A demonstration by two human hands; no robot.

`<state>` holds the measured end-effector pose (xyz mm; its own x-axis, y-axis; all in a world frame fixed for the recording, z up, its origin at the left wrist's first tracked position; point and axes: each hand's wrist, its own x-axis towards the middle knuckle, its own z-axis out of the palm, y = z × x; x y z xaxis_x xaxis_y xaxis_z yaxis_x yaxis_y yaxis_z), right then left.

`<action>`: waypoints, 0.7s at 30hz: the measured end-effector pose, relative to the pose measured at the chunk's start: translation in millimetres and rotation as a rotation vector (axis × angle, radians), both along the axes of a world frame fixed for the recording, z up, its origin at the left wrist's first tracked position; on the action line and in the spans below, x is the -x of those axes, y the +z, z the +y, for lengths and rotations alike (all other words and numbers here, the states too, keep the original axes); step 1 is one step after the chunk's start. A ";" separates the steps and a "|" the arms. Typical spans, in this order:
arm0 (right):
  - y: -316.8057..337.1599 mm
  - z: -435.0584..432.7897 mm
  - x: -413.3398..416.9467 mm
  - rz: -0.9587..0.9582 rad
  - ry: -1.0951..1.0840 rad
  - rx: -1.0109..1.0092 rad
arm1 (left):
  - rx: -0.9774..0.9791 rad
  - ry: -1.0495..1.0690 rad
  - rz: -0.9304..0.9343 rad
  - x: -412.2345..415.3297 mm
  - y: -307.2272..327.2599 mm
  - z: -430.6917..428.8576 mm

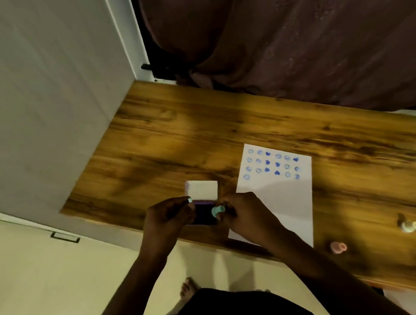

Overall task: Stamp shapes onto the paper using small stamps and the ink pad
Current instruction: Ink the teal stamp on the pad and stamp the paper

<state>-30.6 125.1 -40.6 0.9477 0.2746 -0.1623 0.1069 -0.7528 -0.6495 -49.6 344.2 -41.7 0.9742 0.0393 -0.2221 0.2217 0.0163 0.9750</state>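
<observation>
A white paper lies on the wooden table, its far end covered with rows of blue smiley and heart prints. Left of it sits the open ink pad, its dark inked face towards me and its white lid raised behind. My right hand grips a small teal stamp at the pad's right edge. My left hand is closed around a small teal piece at the pad's left side; whether it also grips the pad is hidden.
Two more small stamps stand on the table to the right: a pink stamp near the front edge and a white stamp farther right. A dark curtain hangs behind the table. A grey wall is at the left.
</observation>
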 end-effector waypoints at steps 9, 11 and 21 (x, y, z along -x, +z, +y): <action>-5.0 33.6 -8.4 -0.007 0.110 0.287 | -0.026 0.015 0.029 3.9 -12.5 37.0; -6.0 37.9 -7.9 0.003 0.111 0.310 | -0.022 0.004 0.025 3.3 -14.1 39.7; -18.0 51.0 2.4 0.010 0.080 0.399 | -0.008 -0.041 0.054 -2.3 -21.7 41.8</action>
<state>-33.0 176.1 -58.7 0.9237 0.2611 -0.2804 0.1707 -0.9356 -0.3091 -47.2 386.0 -63.4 0.9616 0.0017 -0.2746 0.2746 -0.0018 0.9616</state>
